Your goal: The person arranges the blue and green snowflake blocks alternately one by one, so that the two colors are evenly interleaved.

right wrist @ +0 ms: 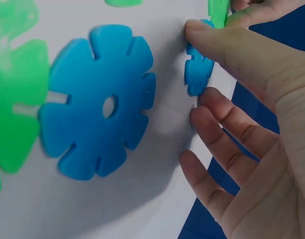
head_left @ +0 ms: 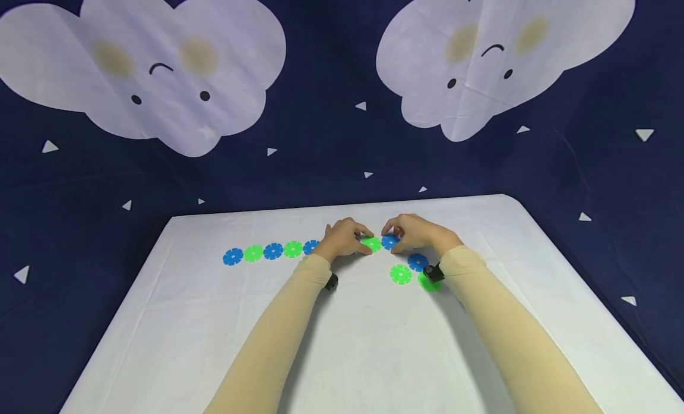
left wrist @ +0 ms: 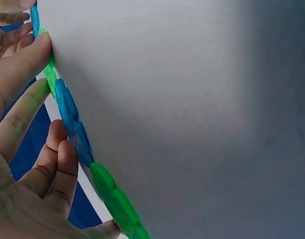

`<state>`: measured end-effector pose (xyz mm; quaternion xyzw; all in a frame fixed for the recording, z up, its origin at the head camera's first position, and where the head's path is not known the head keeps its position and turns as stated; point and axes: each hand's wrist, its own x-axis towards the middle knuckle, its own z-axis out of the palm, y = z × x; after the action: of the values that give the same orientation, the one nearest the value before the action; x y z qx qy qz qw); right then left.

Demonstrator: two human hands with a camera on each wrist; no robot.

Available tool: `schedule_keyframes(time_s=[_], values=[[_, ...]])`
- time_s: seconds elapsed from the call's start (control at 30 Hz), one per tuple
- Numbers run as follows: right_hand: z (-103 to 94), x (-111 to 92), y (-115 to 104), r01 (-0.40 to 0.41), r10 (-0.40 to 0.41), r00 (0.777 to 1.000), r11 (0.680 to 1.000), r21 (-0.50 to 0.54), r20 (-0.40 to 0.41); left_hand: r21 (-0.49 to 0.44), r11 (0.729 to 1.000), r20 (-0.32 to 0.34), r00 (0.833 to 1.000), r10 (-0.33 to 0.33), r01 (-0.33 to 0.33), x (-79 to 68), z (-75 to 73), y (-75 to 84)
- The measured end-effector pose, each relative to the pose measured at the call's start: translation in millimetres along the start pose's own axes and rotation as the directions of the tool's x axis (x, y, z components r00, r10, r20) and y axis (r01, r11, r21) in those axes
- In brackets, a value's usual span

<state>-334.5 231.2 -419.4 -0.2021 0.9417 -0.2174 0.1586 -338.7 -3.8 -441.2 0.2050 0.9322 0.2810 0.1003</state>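
A row of blue and green notched plastic discs lies across the white table. Near its right end my left hand (head_left: 342, 238) pinches a green notched disc (head_left: 372, 244) between thumb and finger. Just to the right, my right hand (head_left: 421, 232) grips a blue notched disc (head_left: 390, 242) by its edges, with the thumb on the near side, as the right wrist view shows (right wrist: 198, 74). These two discs lie close together; whether they touch I cannot tell. Part of the row is hidden behind my left hand, though the left wrist view shows another blue disc (left wrist: 74, 122) beneath it.
Below my right hand lie a loose blue disc (head_left: 418, 262) and a green disc (head_left: 401, 274). Another green disc (head_left: 429, 283) is partly covered by the right wrist camera (head_left: 433, 273). The row's left end is a blue disc (head_left: 233, 256). A dark cloud-patterned cloth (head_left: 320, 135) hangs behind the table (head_left: 352, 354).
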Motion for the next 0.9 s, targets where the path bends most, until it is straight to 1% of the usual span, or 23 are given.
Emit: schedule_keyframes(time_s=[0.07, 0.17, 0.27, 0.37, 0.57, 0.77, 0.9], values=[[-1.1, -3.4, 1.3, -0.012, 0.012, 1.000, 1.000, -0.011, -0.006, -0.005, 1.000, 0.000, 1.000, 0.000, 0.000, 0.0, 0.2, 0.2], [-4.1, -11.5, 4.7, -0.058, 0.058, 0.998, 0.998, -0.017, 0.000, -0.010, 1.000, -0.003, 1.000, 0.002, -0.002, 0.2, 0.7, 0.0], [-6.7, -21.0, 8.2, -0.111, 0.112, 0.993, 0.994, -0.004, 0.026, -0.009, 1.000, -0.010, 1.000, 0.001, -0.001, 0.1, 1.0, -0.9], [-8.5, -29.8, 10.4, -0.140, 0.140, 0.989, 0.990, -0.009, 0.056, -0.007, 1.000, -0.014, 1.000, -0.001, 0.001, -0.3, 1.3, -2.0], [-8.1, -39.2, 14.0, -0.137, 0.139, 0.987, 0.990, -0.028, 0.084, -0.013, 1.000, -0.015, 1.000, 0.000, 0.000, -1.1, 1.1, -2.3], [-9.8, -45.6, 22.1, -0.145, 0.146, 0.986, 0.989, -0.023, 0.076, -0.024, 1.000, -0.013, 1.000, -0.002, 0.002, -1.7, 0.3, -0.9], [-14.2, -52.3, 29.2, -0.165, 0.166, 0.984, 0.986, -0.022, 0.072, -0.021, 1.000, -0.012, 1.000, 0.001, -0.001, -1.3, 0.5, -1.3]])
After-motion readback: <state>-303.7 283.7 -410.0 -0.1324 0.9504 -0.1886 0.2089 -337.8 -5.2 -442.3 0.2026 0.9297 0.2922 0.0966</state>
